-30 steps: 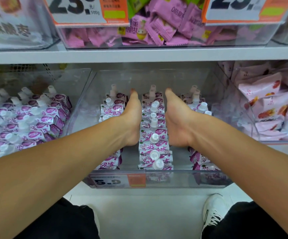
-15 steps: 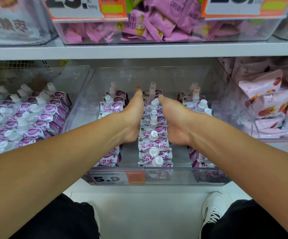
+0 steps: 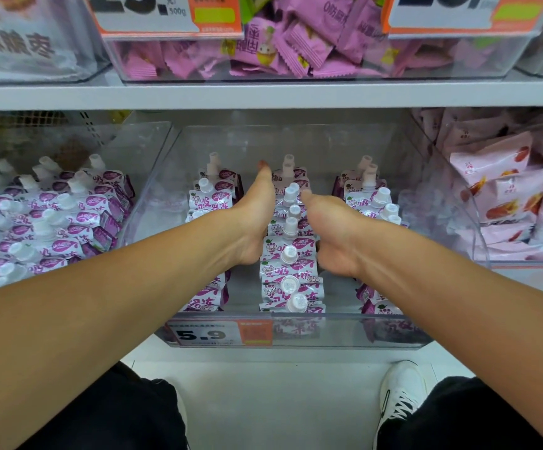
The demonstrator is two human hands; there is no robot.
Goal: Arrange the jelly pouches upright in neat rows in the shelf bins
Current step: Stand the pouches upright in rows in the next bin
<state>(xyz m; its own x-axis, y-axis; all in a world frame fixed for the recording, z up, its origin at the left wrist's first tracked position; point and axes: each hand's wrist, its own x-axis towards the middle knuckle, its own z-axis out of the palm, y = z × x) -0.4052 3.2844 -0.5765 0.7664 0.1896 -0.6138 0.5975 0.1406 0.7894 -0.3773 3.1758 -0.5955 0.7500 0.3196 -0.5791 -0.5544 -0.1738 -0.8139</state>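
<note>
Right hand (image 3: 332, 235) has edged inward against middle pouch row (image 3: 291, 254) (fingers hidden).

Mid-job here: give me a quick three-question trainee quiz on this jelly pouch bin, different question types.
1. True or false: the left hand and right hand flank the middle row of pouches in the clear bin.
2. How many rows of pouches stand in that bin?
A. two
B. three
C. five
3. Fill in: the price tag on the bin's front reads ____.

Key: 1 true. 2 B: left row, middle row, right row. 3: 5.9.
</note>
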